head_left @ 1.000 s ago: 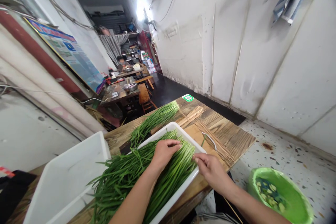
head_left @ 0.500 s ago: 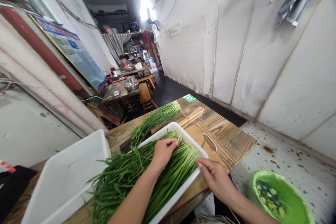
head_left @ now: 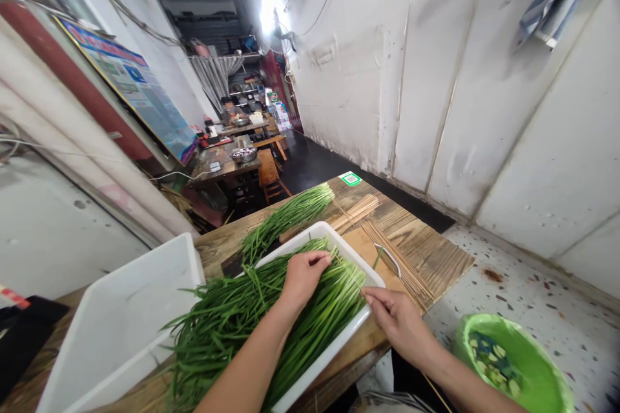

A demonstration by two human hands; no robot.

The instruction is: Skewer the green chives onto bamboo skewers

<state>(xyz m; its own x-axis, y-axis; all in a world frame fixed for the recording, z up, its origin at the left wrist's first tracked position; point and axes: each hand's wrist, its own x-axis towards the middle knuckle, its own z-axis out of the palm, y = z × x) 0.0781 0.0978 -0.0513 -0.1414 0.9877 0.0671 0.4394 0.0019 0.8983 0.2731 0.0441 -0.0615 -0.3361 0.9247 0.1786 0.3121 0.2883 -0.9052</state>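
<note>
A heap of garlic chives (head_left: pixel 232 316) fills a white plastic tray (head_left: pixel 375 276), pale stem ends toward the right and green leaves spilling over the left side. My left hand (head_left: pixel 304 274) reaches over the heap, thumb and fingers pinched on a few chive stems near the far rim. By the tray's right corner, my right hand (head_left: pixel 394 316) is closed on a thin bamboo skewer (head_left: pixel 438 393). Its tip points left at the pale stems, and its other end runs out below my wrist. Whether the tip touches a stem, I cannot tell.
Behind the tray lies another chive bunch (head_left: pixel 290 219). Bamboo skewers (head_left: pixel 397 258) lie beside a cutting board (head_left: pixel 358 242). A second white tray (head_left: pixel 130 310) stands left. A green-lined bin (head_left: pixel 542 361) is on the floor at right. A person (head_left: pixel 228 106) sits far back.
Both hands stay almost in the same place, still pinched on the chives and the skewer. The camera view has shifted slightly.
</note>
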